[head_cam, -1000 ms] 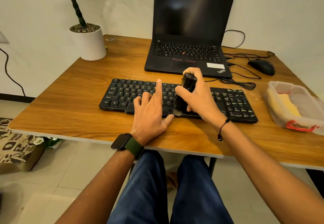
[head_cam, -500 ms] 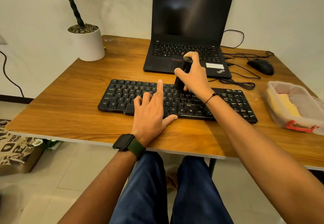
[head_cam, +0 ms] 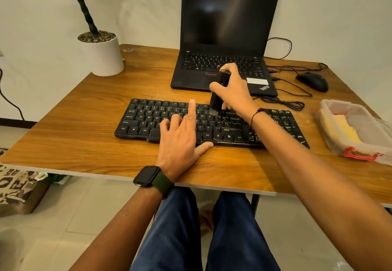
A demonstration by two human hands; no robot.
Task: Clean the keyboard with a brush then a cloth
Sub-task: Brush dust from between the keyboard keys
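Firmly curled round one black brush (head_cam: 218, 92): fingers (head_cam: 228, 106) of the right hand (head_cam: 233, 88), thumb on the near-left side of the handle, brush upright, bristles down on the upper key rows right of centre on the one black keyboard (head_cam: 148, 118). Spread and fairly straight, holding nothing: left hand (head_cam: 182, 141), laid on the keyboard's middle, index finger stretched toward the top row just beside the bristles, thumb against the near edge. Lying across the middle of the table (head_cam: 84, 143): the keyboard, set back from the front edge, bare wood on its left. Just behind the brush hand, one open laptop (head_cam: 224, 37). Far right, one dark mouse (head_cam: 311, 81) with loose cable. Near the right edge, well apart from the hands, one clear plastic box (head_cam: 350, 109) holding one yellow cloth (head_cam: 341, 126). Back-left corner, one white plant pot (head_cam: 101, 54).
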